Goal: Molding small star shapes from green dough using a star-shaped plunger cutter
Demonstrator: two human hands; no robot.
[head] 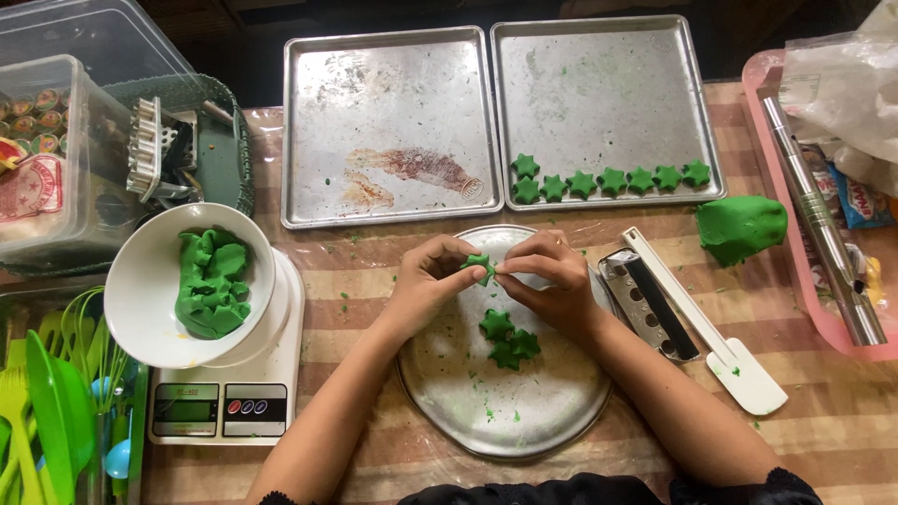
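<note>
My left hand (426,285) and my right hand (547,276) meet over a round metal plate (524,411), together pinching one small green star-shaped dough piece (481,266) between the fingertips. Three more green stars (508,339) lie clustered on the plate just below the hands. On the right baking tray (599,103) a row of several green stars (608,180) runs along the near edge. A lump of green dough (741,227) rests on the table to the right.
An empty stained baking tray (388,122) sits at back left. A white bowl of green dough pieces (192,281) stands on a kitchen scale (224,407). A white spatula (711,323) and metal mould (645,304) lie right of the plate. Plastic containers and green cutlery crowd the left; a pink tray (823,318) holds a steel roller.
</note>
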